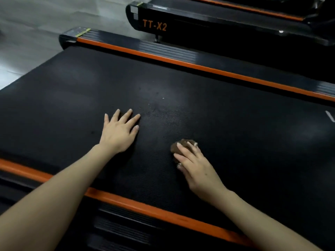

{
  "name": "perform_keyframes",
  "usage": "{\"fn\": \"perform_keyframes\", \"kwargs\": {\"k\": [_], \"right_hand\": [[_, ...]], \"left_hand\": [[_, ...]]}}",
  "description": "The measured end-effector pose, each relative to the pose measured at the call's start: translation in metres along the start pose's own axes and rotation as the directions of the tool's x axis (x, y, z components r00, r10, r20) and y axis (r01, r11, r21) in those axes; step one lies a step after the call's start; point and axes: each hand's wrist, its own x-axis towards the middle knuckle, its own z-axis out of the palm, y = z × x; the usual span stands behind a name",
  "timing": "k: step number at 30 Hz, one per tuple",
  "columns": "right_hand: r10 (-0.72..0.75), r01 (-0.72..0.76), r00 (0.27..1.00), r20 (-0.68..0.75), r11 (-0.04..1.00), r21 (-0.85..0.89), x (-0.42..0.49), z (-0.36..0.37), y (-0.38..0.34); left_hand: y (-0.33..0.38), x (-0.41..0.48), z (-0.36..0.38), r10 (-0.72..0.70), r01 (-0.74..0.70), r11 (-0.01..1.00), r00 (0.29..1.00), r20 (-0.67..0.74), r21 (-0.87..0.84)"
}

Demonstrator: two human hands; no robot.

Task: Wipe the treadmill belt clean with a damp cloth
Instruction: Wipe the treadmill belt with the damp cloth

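Head view: left grip [118, 132] flat, open-fingered on belt [72, 98]; right grip [196, 166] clutches brown cloth [183, 144].

cloth [183, 144] on belt [235, 124], right of left hand [118, 132]

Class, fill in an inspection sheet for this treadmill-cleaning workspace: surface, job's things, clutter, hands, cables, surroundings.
Surface: black textured treadmill belt, a few pale specks near its middle.
Job's things: brown cloth, wadded, on the belt under the right hand.
Clutter: nothing seen.
Hands: left hand flat on the belt, fingers spread; right hand holds the cloth against the belt.
Cables: nothing seen.
Surroundings: orange side rails; second treadmill marked TT-X2 beyond; grey floor.
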Motion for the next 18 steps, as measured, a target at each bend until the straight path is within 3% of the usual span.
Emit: {"fn": "perform_keyframes", "kwargs": {"k": [3,7,11,12,15,18], "right_hand": [[-0.07,0.07,0.998,-0.002,0.998,-0.006,0.016,-0.005,0.016],[0.276,-0.275,0.956,-0.097,0.961,0.024,0.073,-0.014,0.044],[0.357,-0.359,0.924,-0.141,0.933,0.008,0.095,-0.006,0.032],[0.285,-0.291,0.946,-0.151,0.957,-0.013,0.092,-0.002,0.019],[-0.12,0.111,0.983,-0.142,0.991,-0.069,0.063,0.014,-0.025],[-0.218,0.218,0.974,0.066,0.976,-0.002,0.041,0.015,-0.033]], "left_hand": [[0.0,-0.008,0.003,-0.021,0.019,0.999,0.999,0.042,0.044],[0.005,-0.012,0.003,-0.044,0.041,0.998,0.997,0.065,0.05],[0.005,-0.01,0.004,-0.05,0.047,0.997,0.998,0.044,0.066],[0.006,-0.01,0.004,-0.049,0.046,0.997,0.998,0.043,0.068],[0.006,-0.011,0.006,-0.047,0.046,0.997,0.999,0.021,0.067],[0.004,-0.012,0.006,-0.033,0.032,0.998,0.999,0.02,0.05]]}}
